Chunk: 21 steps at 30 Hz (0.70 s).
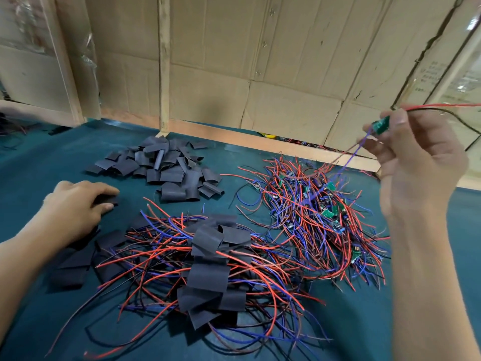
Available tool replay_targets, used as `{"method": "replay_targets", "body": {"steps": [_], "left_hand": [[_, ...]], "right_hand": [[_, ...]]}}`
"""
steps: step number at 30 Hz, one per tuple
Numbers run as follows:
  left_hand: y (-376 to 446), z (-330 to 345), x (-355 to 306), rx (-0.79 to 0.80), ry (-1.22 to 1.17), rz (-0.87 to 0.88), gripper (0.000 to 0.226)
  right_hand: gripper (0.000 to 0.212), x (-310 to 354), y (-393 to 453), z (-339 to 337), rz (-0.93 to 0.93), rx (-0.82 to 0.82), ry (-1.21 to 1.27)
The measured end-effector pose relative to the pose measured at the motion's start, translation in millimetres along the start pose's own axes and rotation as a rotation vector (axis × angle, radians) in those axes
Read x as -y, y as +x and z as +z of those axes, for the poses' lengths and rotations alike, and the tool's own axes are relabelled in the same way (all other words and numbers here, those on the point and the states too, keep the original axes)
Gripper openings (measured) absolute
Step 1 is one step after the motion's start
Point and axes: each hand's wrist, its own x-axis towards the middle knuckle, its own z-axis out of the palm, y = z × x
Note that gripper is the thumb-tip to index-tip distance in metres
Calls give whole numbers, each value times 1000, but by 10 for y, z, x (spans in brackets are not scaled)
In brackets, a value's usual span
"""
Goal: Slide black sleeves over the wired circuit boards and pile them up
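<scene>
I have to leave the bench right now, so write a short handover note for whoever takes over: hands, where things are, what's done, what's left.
Right hand: raised, pinching a bare green circuit board by its wires; no sleeve on it yet.
Left hand: on the green mat, fingers on one loose black sleeve.
Empty sleeves pile: far centre. A few more sleeves lie near the left forearm.
Unsleeved boards heap: right, tangled red, blue and black wires.
Finished pile: near centre, sleeved boards stacked.
Left: sleeve the held board, add it to the finished pile, then work through the right heap.
</scene>
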Motion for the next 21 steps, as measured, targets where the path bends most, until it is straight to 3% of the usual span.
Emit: {"method": "replay_targets", "body": {"steps": [3,6,9,12,15,21], "left_hand": [[-53,-57,-49,-193,-125,35,41],[-205,-237,-297,-455,-378,218,45],[-500,-385,-742,-575,-566,342,40],[-816,-434,-1100,-554,-711,462,39],[-987,-420,-1297,-432,-834,554,44],[-1105,-352,-1387,-194,-1040,534,48]], "right_hand": [[7,54,-81,180,63,94,107],[8,84,-182,368,114,128,207],[5,117,-269,519,136,130,296],[4,188,-349,641,169,132,392],[2,235,-438,741,177,147,417],[4,233,-606,921,155,182,405]]}}
